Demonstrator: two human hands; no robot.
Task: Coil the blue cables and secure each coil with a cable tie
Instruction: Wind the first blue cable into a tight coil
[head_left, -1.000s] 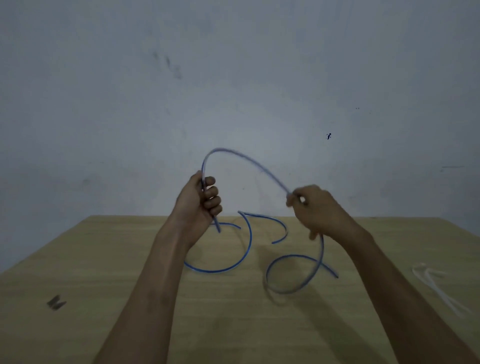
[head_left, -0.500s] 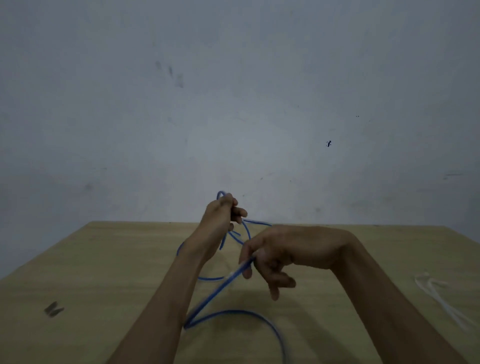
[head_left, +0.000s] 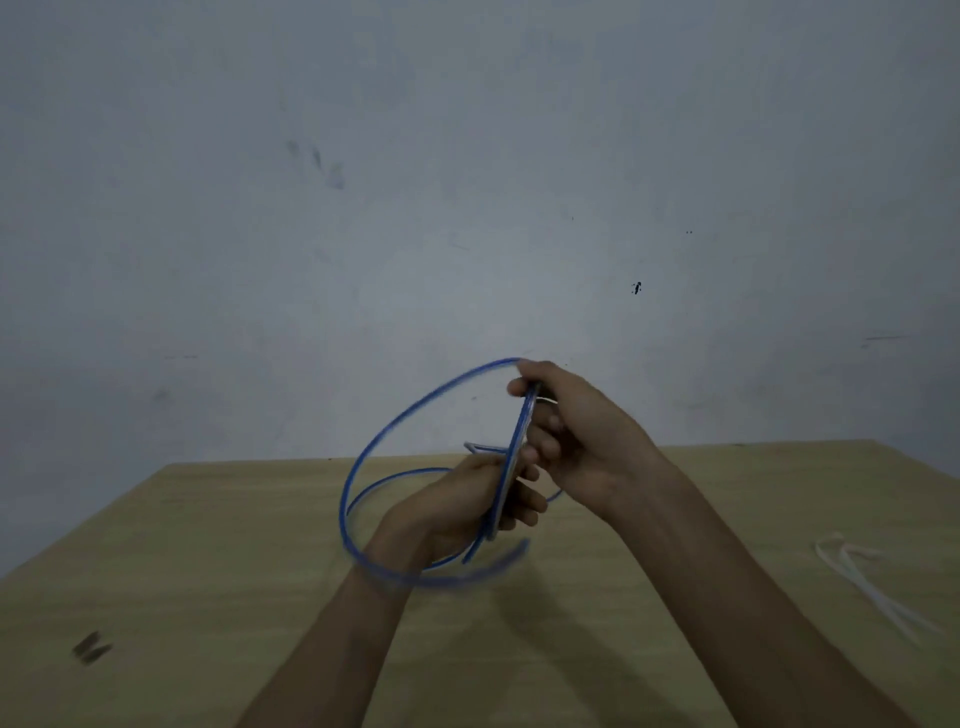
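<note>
From the head camera, both hands meet above the middle of the wooden worktop (head_left: 218, 545), and the blue cable (head_left: 512, 460) is off the surface between them. The left hand (head_left: 462, 506) has its fingers curled round the gathered strands at the lower end. The right hand (head_left: 582, 431) pinches the same bundle higher up, thumb on top. That gathered stretch runs steeply, its upper end at the right hand and its lower end in the left. The loops bulge out to the left of both hands, and one ring passes round the left wrist. A short blurred tail shows just below the left fingers, so I judge the coil nearly gathered. No tie is on it yet. The white cable ties (head_left: 857, 582) lie near the right edge of the worktop, well apart from the coil and on the right hand's side. To my eye, the right hand is the nearer one to reach them while the left keeps the coil.
</note>
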